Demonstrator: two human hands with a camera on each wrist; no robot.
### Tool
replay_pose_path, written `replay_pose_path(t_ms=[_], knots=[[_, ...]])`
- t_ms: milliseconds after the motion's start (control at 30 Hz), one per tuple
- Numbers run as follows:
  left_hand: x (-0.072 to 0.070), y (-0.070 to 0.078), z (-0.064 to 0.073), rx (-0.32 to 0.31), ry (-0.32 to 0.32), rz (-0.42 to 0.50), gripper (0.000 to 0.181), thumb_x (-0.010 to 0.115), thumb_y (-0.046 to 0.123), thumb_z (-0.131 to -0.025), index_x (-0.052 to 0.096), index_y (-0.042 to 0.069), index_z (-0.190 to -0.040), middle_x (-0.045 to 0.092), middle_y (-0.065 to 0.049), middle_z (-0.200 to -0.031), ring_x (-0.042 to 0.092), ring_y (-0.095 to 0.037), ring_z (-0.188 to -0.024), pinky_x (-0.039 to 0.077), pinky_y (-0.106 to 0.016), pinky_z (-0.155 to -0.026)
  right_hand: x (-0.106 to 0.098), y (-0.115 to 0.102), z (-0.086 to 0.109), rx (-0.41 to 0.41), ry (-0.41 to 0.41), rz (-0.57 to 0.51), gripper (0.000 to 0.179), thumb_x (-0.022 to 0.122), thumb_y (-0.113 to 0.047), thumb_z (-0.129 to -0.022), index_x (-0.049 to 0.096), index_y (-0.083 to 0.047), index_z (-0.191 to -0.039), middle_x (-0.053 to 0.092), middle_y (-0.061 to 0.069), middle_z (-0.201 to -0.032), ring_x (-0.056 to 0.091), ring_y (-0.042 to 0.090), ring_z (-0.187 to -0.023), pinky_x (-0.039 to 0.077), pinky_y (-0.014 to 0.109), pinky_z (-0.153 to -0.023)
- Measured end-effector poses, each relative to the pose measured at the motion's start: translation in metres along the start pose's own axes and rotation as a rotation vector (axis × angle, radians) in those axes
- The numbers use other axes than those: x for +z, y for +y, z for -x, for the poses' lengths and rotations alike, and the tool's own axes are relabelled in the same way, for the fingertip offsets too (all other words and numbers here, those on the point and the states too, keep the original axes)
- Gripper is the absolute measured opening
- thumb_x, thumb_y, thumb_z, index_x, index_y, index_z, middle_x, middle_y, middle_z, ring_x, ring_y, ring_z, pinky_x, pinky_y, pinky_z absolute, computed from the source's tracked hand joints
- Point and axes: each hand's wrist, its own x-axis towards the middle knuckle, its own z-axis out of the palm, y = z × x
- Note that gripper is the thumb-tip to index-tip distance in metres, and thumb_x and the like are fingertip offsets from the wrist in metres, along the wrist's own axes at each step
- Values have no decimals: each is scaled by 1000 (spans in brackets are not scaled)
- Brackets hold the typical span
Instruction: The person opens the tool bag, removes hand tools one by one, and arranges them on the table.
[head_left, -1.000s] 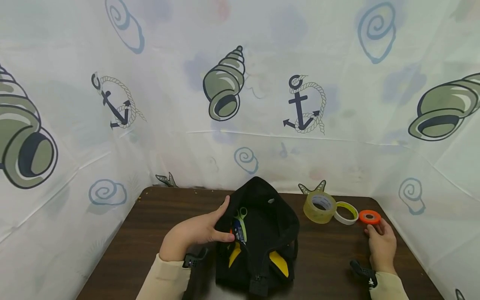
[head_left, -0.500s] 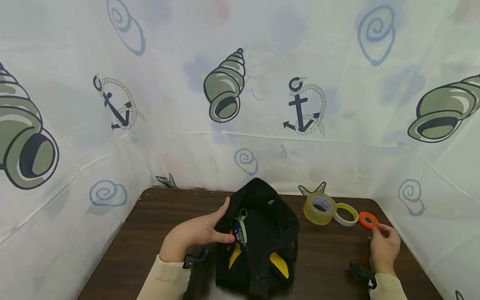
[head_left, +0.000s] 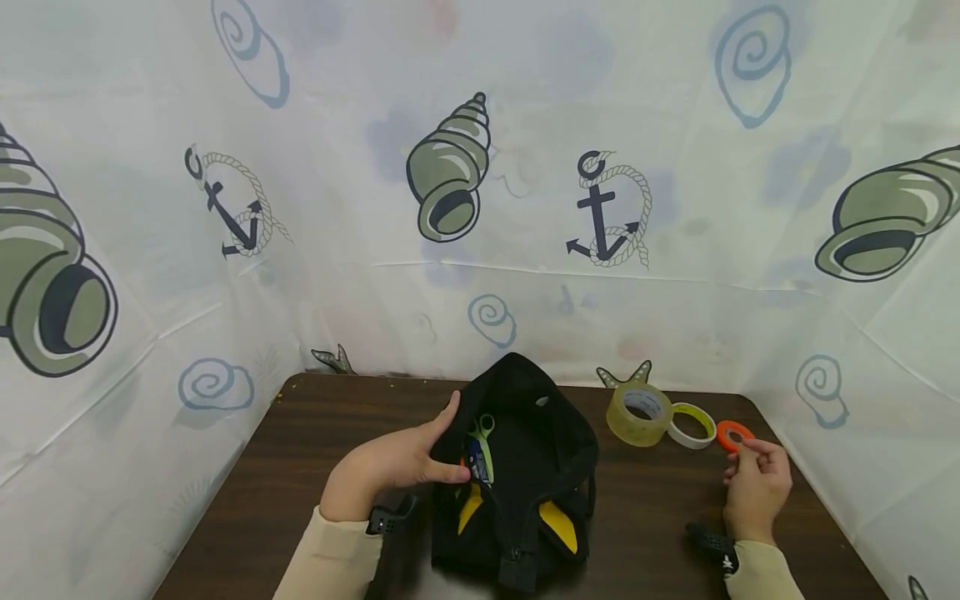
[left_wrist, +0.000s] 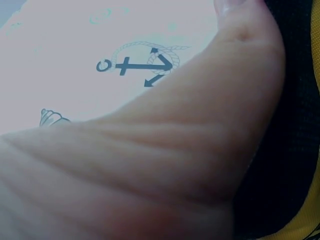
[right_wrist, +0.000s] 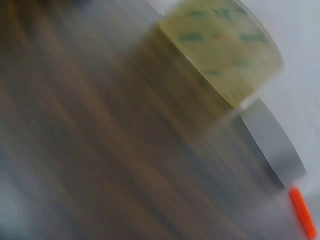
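Note:
A black bag (head_left: 517, 542) with yellow patches stands upright, its mouth facing me. My left hand (head_left: 397, 458) holds the left rim of the mouth, thumb over the edge and the other fingers mostly hidden behind the fabric. Inside lie green-handled scissors (head_left: 486, 442) and a dark blue item with pale lettering (head_left: 477, 463). On the right, my right hand (head_left: 757, 487) pinches the near edge of an orange tape roll (head_left: 726, 436) between thumb and fingers. In the left wrist view, the left hand (left_wrist: 190, 130) lies against the black fabric.
Left of the orange roll are a white tape roll with a yellow inside (head_left: 681, 436) and a wide clear-yellow packing tape roll (head_left: 626, 425). Everything sits on a dark wood-grain table (head_left: 300, 450). Printed white cloth walls (head_left: 337, 300) rise close behind and beside it.
The orange roll has tilted and shifted slightly left, while the right hand's fingers have moved over its near edge. My left hand and the bag have stayed still.

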Motion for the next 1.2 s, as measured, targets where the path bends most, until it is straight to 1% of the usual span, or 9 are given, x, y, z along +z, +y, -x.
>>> replay_pose_path(t_ms=[133, 233, 400, 533, 700, 933, 1000, 1067, 1200], knots=[[0, -1, -1, -6, -4, -9, 123, 81, 66, -90, -6, 46, -174, 30, -7, -180, 48, -38, -156, 40, -66, -124, 12, -1, 13, -56, -28, -1, 12, 61, 1, -107, 62, 11, -113, 59, -2, -64, 49, 9, -45, 41, 19, -40], [0, -1, -1, -7, -4, -10, 123, 82, 65, -90, -6, 46, -174, 31, -7, -180, 49, -38, -156, 40, -66, -124, 20, -4, 23, -101, -38, 45, 12, 57, 2, -106, 61, 13, -109, 52, -5, -60, 44, 6, -42, 35, 19, -40], [0, -1, 0, -2, 0, -10, 123, 82, 65, -90, -6, 45, -174, 30, -6, -180, 49, -38, -156, 41, -66, -124, 29, -8, 34, -112, -75, 10, 11, 51, 7, -103, 59, 6, -96, 46, -5, -57, 39, 6, -38, 29, 23, -38], [0, -1, 0, 1, -3, -15, 124, 81, 66, -90, -6, 43, -175, 30, -7, -180, 49, -38, -156, 41, -65, -123, 34, -8, 45, -108, -113, 1, 13, 48, 9, -102, 58, 6, -95, 48, -2, -56, 41, 9, -39, 31, 25, -38], [1, -1, 0, 0, -3, -16, 123, 81, 64, -91, -6, 42, -175, 30, -7, -180, 50, -38, -155, 42, -65, -123, 45, -9, 65, -150, -195, 48, 12, 46, 10, -103, 56, 12, -97, 49, 0, -57, 42, 11, -42, 29, 29, -39], [-1, -2, 4, -3, 6, -22, 121, 81, 63, -92, -7, 45, -174, 30, -7, -180, 50, -39, -155, 42, -65, -123, 69, -16, 105, -185, -329, 4, 13, 45, 15, -103, 54, 12, -94, 44, -3, -56, 38, 10, -42, 25, 35, -39], [-2, -2, 4, 7, 0, -23, 121, 80, 63, -93, -7, 43, -175, 29, -8, -180, 48, -39, -156, 41, -65, -123, 75, -27, 118, -204, -359, -57, 14, 43, 18, -102, 52, 13, -93, 43, -2, -55, 36, 12, -42, 24, 35, -39], [-1, -1, 4, 16, -7, -24, 121, 79, 64, -93, -7, 41, -175, 28, -8, -181, 47, -39, -157, 41, -65, -124, 82, -41, 129, -261, -404, -163, 14, 40, 21, -101, 49, 15, -92, 41, 0, -56, 34, 14, -42, 22, 34, -38], [0, -1, 3, 16, 0, -21, 121, 80, 64, -93, -6, 42, -175, 29, -7, -180, 48, -37, -157, 42, -64, -124, 104, -77, 144, -379, -531, -509, 13, 32, 30, -96, 40, 22, -89, 34, 4, -58, 25, 16, -42, 17, 34, -38]])
